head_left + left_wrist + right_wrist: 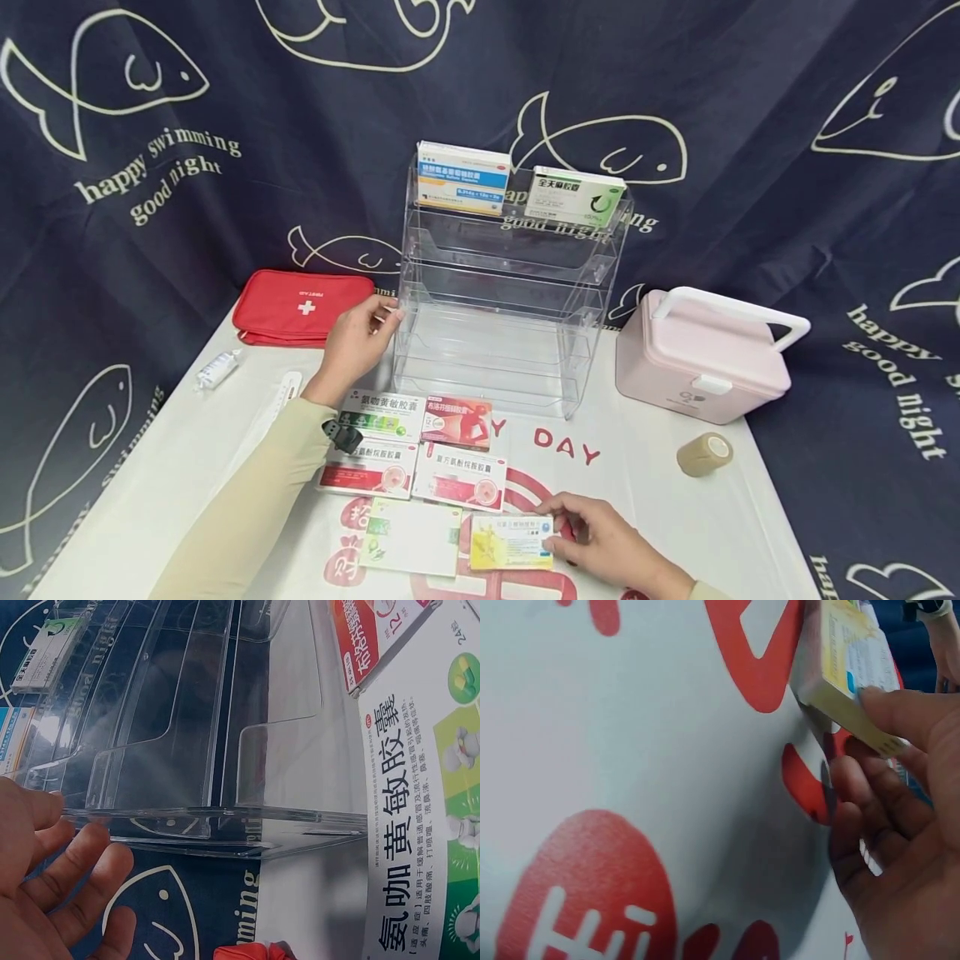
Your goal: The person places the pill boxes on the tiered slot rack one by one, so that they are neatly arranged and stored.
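Observation:
My left hand (360, 340) holds the left side edge of a clear acrylic display rack (487, 350), thumb and fingertips at the panel; in the left wrist view the other fingers (112, 862) curl loosely outside it. At the front, my right hand (603, 537) pinches the right end of a yellow-and-white medicine box (512, 542), with the thumb on its printed face. In the right wrist view this box (847, 675) is tilted, its near end off the tabletop. Beside it lies a white-and-green box (411, 536).
Behind these lie red-and-white boxes (460, 477), a red box (456, 422) and a green-and-white box (382, 415). On the rack's top tier stand a blue-and-white box (462, 179) and a green-white box (574, 197). Around are a red first-aid pouch (303, 308), pink case (697, 358) and brown-capped jar (703, 455).

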Demonstrator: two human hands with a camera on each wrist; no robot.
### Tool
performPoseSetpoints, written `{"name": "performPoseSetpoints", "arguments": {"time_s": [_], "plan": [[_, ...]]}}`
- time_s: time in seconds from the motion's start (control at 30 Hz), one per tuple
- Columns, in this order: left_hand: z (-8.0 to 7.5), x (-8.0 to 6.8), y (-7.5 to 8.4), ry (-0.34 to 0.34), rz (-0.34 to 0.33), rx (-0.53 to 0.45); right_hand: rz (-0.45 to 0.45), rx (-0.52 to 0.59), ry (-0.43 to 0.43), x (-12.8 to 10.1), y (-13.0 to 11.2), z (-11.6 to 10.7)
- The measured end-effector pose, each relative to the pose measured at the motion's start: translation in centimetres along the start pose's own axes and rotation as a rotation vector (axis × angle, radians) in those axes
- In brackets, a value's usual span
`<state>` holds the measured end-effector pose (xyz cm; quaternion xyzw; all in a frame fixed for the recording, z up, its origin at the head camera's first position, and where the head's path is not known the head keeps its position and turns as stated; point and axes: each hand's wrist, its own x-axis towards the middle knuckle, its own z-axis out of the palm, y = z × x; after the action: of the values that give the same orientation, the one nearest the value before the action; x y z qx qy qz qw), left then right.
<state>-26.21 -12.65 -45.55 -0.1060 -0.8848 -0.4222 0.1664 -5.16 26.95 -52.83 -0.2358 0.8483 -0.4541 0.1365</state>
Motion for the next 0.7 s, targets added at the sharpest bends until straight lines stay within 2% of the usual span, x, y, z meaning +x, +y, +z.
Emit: {"name": "performPoseSetpoints", "arguments": {"time_s": [0.13, 0.27, 0.53, 0.7], "plan": [[0.02, 0.05, 0.16, -0.007, -0.005, 0.001, 0.063, 0.017, 0.063, -0.01, 0.02, -0.12], [0.03, 0.06, 0.19, -0.007, -0.007, 0.0, 0.062, 0.002, 0.115, 0.02, 0.23, -0.31], [0.02, 0.1, 0.09, -0.008, -0.003, -0.004, -0.016, 0.042, 0.109, 0.04, 0.65, -0.08], [-0.01, 0.05, 0.1, -0.008, -0.002, -0.003, -0.028, 0.067, 0.108, -0.12, 0.66, 0.09]]}}
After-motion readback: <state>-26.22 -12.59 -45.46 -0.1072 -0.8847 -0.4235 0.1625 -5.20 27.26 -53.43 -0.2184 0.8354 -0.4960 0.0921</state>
